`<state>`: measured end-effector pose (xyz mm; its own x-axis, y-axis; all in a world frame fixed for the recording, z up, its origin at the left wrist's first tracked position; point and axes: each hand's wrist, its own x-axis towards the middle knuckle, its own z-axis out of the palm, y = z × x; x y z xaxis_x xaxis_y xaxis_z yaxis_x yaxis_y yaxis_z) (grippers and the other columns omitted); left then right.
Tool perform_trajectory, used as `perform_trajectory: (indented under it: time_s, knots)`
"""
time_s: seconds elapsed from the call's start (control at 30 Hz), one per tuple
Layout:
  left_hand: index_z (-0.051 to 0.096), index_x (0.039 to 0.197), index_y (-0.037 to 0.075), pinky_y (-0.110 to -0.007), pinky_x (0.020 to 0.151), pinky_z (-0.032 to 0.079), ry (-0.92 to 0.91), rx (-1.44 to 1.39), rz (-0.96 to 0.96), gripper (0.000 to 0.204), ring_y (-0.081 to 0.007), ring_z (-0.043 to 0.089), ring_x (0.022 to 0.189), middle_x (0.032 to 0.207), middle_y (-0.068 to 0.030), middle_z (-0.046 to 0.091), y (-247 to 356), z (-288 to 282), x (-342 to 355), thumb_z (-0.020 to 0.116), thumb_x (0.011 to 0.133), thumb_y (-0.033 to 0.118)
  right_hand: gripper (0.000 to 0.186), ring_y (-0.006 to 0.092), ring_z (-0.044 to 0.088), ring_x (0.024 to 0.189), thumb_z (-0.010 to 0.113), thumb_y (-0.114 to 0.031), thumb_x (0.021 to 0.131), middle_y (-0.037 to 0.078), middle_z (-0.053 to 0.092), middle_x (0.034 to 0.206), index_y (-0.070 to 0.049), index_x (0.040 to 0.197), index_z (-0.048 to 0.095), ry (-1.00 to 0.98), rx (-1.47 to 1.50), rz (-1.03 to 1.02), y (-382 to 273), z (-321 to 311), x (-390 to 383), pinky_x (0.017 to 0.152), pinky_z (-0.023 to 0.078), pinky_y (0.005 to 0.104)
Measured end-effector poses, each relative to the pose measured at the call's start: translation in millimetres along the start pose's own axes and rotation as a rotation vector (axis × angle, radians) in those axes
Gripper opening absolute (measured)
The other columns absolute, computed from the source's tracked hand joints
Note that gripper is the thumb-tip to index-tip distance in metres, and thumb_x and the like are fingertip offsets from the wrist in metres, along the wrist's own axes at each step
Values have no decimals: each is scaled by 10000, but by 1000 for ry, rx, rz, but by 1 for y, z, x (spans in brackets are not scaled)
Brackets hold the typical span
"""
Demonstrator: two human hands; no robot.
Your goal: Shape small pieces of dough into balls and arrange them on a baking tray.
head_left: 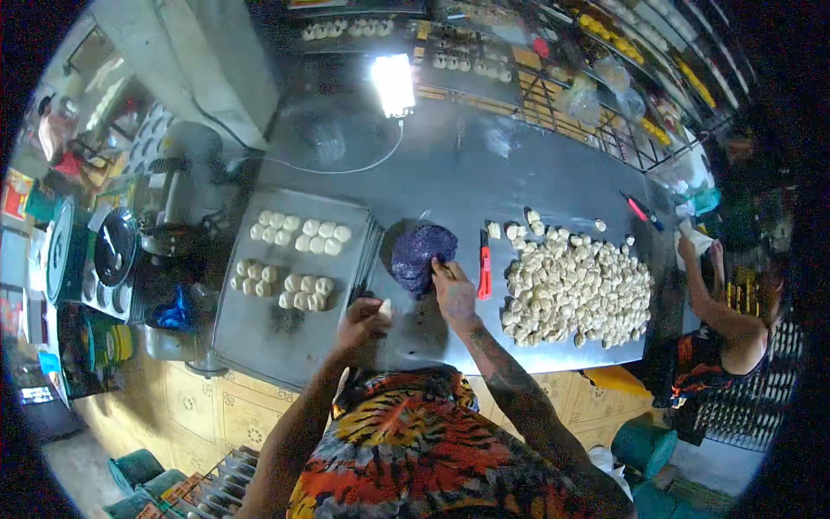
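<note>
l hand [363, 324] is curled just beside the rt edge of the tray [233, 320], a white dough pc [386, 311] pinched at its fingertips. r hand [453, 290] reaches fwd, fingers narrow against the purple mound [422, 251]; from where i'm standing, can't tell if they've closed on any. mound sits on the table [432, 177] btwn the tray w/ its dough balls [327, 229] & a red tool [485, 268]. past that, a big dough heap [579, 290] fills the rt side, co-worker [735, 324] beyond. near edge's close to the torso; bare tabletop runs back twd the lit lamp [394, 85].
</note>
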<state>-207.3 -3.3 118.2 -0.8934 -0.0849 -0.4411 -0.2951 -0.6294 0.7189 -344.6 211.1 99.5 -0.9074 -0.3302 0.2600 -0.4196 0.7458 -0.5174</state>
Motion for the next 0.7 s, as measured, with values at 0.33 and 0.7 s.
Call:
perform_trajectory:
  time_s: [0.33,0.7]
  knots:
    - [673,1103,-46,-295,744,548,210,261,109,283,-167,657,827,949,-106,700,-23,31,-51,720,907,152,169,279,652,786,657,-99,870,99,657,931,-40,1021,703,33,4,-61,6,7,1,664,525,365]
    - [660,1081,-84,-284,747,575,339,-4,79,312,-185,672,793,969,-142,689,-87,96,-60,690,938,191,122,164,587,586,711,-77,864,70,660,710,31,917,696,-392,705,283,23,-33,23,558,492,275]
